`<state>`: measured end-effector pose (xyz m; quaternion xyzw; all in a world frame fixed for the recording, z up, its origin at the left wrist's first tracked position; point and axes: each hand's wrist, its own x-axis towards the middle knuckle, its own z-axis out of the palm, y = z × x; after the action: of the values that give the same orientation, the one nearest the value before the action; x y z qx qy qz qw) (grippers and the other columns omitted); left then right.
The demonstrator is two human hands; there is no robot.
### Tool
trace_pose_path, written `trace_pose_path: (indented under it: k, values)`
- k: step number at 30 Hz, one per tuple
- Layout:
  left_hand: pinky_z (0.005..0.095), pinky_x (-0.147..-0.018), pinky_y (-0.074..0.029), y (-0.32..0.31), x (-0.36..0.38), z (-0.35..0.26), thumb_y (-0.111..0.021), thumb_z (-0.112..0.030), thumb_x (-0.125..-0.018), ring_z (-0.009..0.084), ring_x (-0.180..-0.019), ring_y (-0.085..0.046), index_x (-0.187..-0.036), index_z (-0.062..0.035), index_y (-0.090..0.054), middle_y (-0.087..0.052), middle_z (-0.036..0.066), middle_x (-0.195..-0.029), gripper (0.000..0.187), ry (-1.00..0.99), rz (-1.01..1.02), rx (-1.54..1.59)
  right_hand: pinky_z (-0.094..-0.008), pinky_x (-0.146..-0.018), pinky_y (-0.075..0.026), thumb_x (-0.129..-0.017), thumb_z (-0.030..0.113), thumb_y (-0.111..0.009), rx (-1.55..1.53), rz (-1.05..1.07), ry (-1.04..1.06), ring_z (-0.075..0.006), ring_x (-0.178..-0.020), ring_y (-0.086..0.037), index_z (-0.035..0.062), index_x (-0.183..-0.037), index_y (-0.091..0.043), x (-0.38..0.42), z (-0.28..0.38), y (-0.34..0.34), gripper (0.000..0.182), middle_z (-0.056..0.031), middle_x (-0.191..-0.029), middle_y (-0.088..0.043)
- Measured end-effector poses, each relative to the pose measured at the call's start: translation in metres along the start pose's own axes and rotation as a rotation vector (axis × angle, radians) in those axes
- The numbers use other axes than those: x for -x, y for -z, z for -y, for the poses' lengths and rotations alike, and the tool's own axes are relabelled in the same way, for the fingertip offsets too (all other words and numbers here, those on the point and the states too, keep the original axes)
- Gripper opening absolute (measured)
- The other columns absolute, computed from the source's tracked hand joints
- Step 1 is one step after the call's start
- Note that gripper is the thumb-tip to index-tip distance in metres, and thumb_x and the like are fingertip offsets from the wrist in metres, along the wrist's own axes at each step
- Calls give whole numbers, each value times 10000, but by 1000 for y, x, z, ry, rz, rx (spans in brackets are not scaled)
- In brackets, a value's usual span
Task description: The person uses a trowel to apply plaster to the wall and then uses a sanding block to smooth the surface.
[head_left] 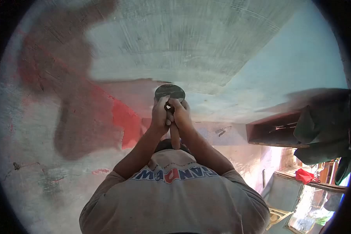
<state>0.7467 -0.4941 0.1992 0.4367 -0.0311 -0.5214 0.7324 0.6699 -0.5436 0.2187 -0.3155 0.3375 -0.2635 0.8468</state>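
One red patch (pixel 125 125) shows leftmost. Two hands follow: the left hand (pixel 159 114), its grip clasped round one dark, round-headed tool (pixel 171 90) at mid-view, before a pale plastered surface (pixel 183 46); the right hand (pixel 181 113), its grip grasping that tool too. Farther right, one red cloth (pixel 305 176).
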Motion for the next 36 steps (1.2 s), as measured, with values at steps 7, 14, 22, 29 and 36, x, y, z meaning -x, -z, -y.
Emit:
trace_pose_path:
  k: [7, 14, 22, 29, 36]
  values:
    - [244, -268, -292, 20, -23, -4, -439, -268, -975, 113, -343, -431, -1032, -77, -494, -570, 64, -726, 207, 64, -10, -11, -286, -333, -374, -918, 174, -520, 46, -22, 53, -138, -363, -443, 18, -817, -548, -12, -6, -12, 189, -42, -518, -479]
    - [255, -275, -316, 29, -32, -7, -429, -275, -977, 134, -345, -457, -981, -69, -497, -563, 69, -703, 216, 159, -4, -26, -292, -365, -375, -905, 178, -530, 76, -57, 48, -139, -382, -425, 35, -799, -534, -24, -12, -12, 178, -41, -536, -468]
    - [258, -283, -334, 35, -40, -3, -439, -274, -968, 143, -346, -465, -887, -68, -526, -543, 67, -674, 238, 126, 34, 15, -297, -372, -372, -909, 175, -540, 32, -76, 38, -129, -389, -419, 35, -802, -544, -30, -19, -11, 177, -34, -529, -452]
    - [266, -276, -332, 32, -30, -3, -444, -243, -958, 144, -336, -445, -997, -76, -436, -539, 80, -683, 171, 112, -37, -44, -291, -370, -371, -896, 191, -540, 43, -59, 32, -143, -381, -415, 33, -797, -544, -27, -25, -9, 186, -40, -530, -459]
    - [264, -283, -333, 41, -31, 4, -442, -228, -960, 145, -338, -436, -1059, -91, -423, -542, 77, -749, 170, -12, -32, -184, -309, -369, -380, -904, 194, -548, 40, 13, 15, -150, -377, -427, 29, -818, -537, -24, -29, -5, 186, -44, -522, -455]
